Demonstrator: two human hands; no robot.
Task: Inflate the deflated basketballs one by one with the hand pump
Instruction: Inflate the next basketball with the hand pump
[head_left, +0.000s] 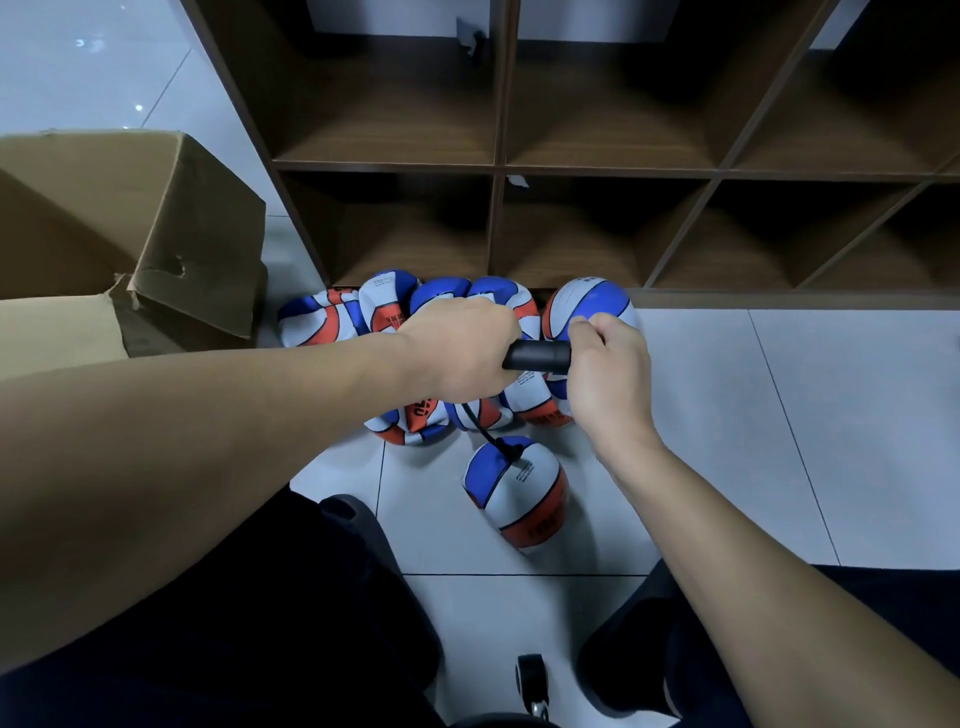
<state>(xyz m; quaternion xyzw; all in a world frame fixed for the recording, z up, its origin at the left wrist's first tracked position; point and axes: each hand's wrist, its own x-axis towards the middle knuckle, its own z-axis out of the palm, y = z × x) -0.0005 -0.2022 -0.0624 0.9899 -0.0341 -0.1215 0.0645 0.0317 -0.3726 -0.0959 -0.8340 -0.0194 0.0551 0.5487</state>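
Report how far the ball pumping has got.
Done: one round, full blue, white and orange basketball stands by the wooden shelf unit. In hand: the left hand and right hand grip the black hand pump, whose thin black hose runs to a half-collapsed ball on the floor tiles. Left: the crumpled flat balls heaped under the hands.

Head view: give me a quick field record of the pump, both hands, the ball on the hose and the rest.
pump: black cylindrical hand pump, held level between both hands
left hand: left hand grips one end of the pump
right hand: right hand grips the other end
hose: thin black hose runs down to the ball
ball on hose: blue, white and orange basketball, partly inflated, alone on the floor tiles
waiting: pile of flat deflated basketballs by the shelf
round ball: one inflated basketball
box: open cardboard box, at the left
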